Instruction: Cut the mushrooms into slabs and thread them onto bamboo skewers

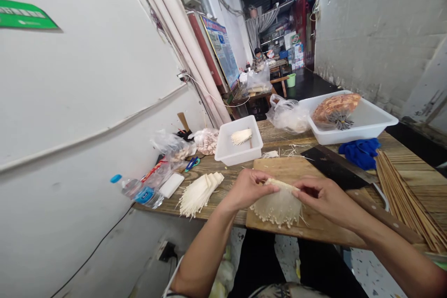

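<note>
Between my two hands, over the wooden cutting board (pixel 267 165), is a fanned bunch of enoki mushrooms (pixel 277 207). Its cut root edge faces away from me and the small caps point toward me. My left hand (pixel 249 188) pinches the left end of that edge between thumb and fingers. At the right end, my right hand (pixel 316 195) pinches it the same way. Left of the board lies a stack of flat enoki bunches (pixel 200 193). Another enoki bunch with a stick (pixel 241 136) rests in the small white tub (pixel 238 157).
A cleaver (pixel 330 167) lies across the board's right side, beside a blue cloth (pixel 359 152) and many wooden skewers (pixel 407 200). Behind them stands a large white tub (pixel 356 132) with bagged food. A water bottle (pixel 138 192) and scissors (pixel 192 164) are at left. Someone sits far back.
</note>
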A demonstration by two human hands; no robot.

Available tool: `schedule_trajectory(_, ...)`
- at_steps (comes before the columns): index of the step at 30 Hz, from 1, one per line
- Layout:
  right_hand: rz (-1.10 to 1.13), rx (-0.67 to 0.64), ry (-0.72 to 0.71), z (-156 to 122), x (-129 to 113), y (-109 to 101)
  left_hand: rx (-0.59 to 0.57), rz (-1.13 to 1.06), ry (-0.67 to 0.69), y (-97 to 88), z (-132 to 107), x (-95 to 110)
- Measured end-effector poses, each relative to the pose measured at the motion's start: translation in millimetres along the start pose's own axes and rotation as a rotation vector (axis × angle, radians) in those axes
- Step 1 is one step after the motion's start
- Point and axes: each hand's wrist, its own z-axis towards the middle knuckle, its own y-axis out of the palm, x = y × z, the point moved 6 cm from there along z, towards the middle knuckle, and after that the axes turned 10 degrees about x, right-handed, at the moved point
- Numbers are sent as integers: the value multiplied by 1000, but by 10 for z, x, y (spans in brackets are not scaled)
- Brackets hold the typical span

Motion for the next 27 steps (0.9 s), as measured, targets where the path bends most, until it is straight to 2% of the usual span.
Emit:
schedule_trajectory(9, -44, -118, 43, 20, 123, -90, -13, -123, -119, -124, 5, -163)
schedule_trajectory(13, -57, -161, 62, 64, 161, -189, 16, -219, -186, -263, 18, -216)
schedule_trajectory(19, -29, -212, 86, 209, 207, -374, 182, -253, -236, -722, 0, -420)
schedule_trajectory(24, 44, -311, 182, 345, 305, -595, 321, -320, -244, -1157, -101, -575)
schedule_trajectory(27, 140, -155, 300, 516, 492, -675, 426, -362, -233, -1358, -192, -599)
